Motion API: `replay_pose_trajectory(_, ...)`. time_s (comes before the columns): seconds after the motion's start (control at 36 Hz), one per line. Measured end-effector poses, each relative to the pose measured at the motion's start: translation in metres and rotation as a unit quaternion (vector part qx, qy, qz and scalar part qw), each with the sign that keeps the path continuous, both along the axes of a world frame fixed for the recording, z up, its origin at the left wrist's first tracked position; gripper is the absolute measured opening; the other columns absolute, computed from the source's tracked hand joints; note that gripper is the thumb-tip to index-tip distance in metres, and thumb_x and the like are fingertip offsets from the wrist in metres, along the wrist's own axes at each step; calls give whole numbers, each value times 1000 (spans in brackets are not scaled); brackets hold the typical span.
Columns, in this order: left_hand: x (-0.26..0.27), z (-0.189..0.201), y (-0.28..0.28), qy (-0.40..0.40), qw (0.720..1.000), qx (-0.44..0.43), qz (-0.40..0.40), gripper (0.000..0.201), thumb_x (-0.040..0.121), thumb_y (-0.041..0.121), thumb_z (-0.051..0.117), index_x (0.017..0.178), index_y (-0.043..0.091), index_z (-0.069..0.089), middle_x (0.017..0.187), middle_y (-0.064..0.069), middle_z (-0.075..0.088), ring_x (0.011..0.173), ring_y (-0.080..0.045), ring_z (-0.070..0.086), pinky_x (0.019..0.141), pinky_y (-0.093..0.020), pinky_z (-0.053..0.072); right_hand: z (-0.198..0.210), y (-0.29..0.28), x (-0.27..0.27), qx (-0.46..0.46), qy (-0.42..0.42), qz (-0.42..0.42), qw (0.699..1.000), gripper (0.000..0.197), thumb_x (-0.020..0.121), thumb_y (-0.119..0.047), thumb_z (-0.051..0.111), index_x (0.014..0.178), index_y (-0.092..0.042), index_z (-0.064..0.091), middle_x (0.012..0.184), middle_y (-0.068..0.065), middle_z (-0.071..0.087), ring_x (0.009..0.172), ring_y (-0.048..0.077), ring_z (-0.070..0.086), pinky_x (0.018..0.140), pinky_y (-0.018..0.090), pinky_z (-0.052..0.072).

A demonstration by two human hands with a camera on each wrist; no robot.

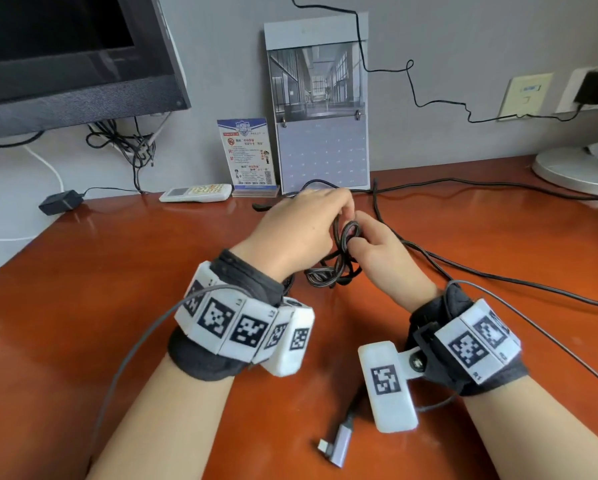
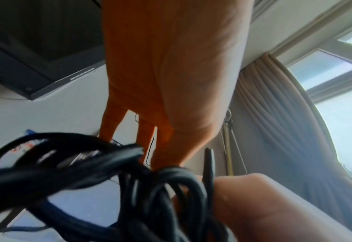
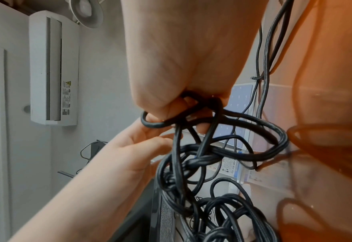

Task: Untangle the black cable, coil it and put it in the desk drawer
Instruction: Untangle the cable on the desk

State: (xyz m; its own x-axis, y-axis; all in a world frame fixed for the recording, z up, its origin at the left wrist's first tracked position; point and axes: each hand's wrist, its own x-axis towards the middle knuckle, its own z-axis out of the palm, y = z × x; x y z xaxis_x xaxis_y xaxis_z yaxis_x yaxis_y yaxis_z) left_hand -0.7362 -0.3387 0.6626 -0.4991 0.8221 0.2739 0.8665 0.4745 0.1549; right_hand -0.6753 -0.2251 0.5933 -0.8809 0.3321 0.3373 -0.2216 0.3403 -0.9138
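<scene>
Over the glossy red-brown desk [image 1: 117, 289], both hands met mid-desk: the left hand [image 1: 301, 230] and right hand [image 1: 380, 251] each had a closed grip on the tangled black cable [image 1: 339, 265]. Far back against the grey wall stood a calendar [image 1: 321, 109], with a monitor [image 1: 65, 53] at far left

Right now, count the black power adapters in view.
2. One adapter lies by the desk's far-left corner; the other adapter is plugged into the wall socket at right. More may be hidden.
</scene>
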Motion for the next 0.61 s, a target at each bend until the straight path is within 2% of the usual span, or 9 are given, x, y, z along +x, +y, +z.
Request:
replay_pose_trajectory(0.03, -2, -1, -1, 5, 1000, 0, 2, 44, 85, -3, 36, 116, 26, 48, 103, 18, 46, 105, -9, 40, 70, -26, 23, 1, 0, 0, -4, 4, 0, 1000, 8, 82, -9, 40, 78, -12, 46, 66, 1, 40, 53, 6, 36, 51, 14, 34)
replay_pose_trajectory(0.08, -6, -3, -3, 11, 1000, -5, 10, 38, 87, -1, 40, 113, 26, 47, 88, 21, 38, 94, -7, 33, 68, -25, 18, 1, 1, 0, -12, 17, -10, 1000, 25, 86, 4, 40, 71, -15, 43, 62, -3, 38, 48, 2, 34, 50, 13, 34)
replay_pose_trajectory(0.17, -12, -9, -3, 21, 999, -26, -17, 33, 86, 5, 45, 111, 26, 50, 107, 17, 47, 111, -11, 35, 78, -26, 23, 1, 1, 0, -20, 30, -19, 999, 29, 84, 7, 41, 69, -17, 43, 63, -3, 40, 49, 2, 36, 51, 14, 36)
replay_pose_trajectory(0.25, -14, -14, 0, 49, 998, -42, -10, 19, 85, 15, 53, 100, 26, 57, 114, 10, 47, 112, -13, 38, 79, -30, 31, 2, -1, 0, -9, 34, -21, 999, 11, 74, -9, 43, 68, -19, 44, 64, -4, 42, 56, 6, 38, 56, 19, 36)
replay_pose_trajectory(0.31, -13, -12, -1, 57, 998, 0, 11, 5, 82, 19, 57, 83, 24, 59, 105, 9, 49, 99, -14, 46, 71, -29, 32, 1, 1, -1, -12, 35, -28, 999, 14, 76, -5, 43, 68, -17, 44, 65, -3, 43, 59, 9, 37, 60, 24, 35)
replay_pose_trajectory(0.36, -14, -8, -3, 44, 997, 62, 20, 5, 76, 18, 61, 72, 21, 61, 99, 9, 51, 85, -14, 50, 67, -28, 36, 1, 2, -1, -23, 39, -32, 998, 17, 78, 1, 41, 70, -14, 44, 66, 0, 42, 62, 13, 38, 62, 27, 37)
replay_pose_trajectory(0.42, -15, -4, -6, 11, 991, 129, 14, 8, 72, 13, 63, 65, 18, 62, 95, 8, 52, 82, -16, 53, 70, -30, 43, 2, 4, -1, -45, 44, -21, 998, 10, 76, 0, 38, 73, -8, 44, 69, 7, 42, 62, 20, 46, 60, 23, 45)
replay_pose_trajectory(0.47, -17, -1, -8, -26, 981, 191, 10, 14, 70, 8, 65, 60, 16, 60, 93, 7, 52, 85, -16, 54, 77, -31, 45, 2, 7, -1, -66, 39, -1, 997, 19, 81, 9, 35, 76, -6, 45, 69, 9, 44, 59, 19, 56, 59, 19, 48)
replay_pose_trajectory(0.61, -27, 5, -10, -60, 943, 326, 39, 23, 67, 6, 63, 54, 23, 54, 84, 9, 49, 78, -4, 51, 72, -12, 38, 2, 12, 0, -65, 29, 23, 997, 20, 79, 8, 36, 73, -8, 46, 68, 7, 43, 60, 12, 51, 60, 12, 42)
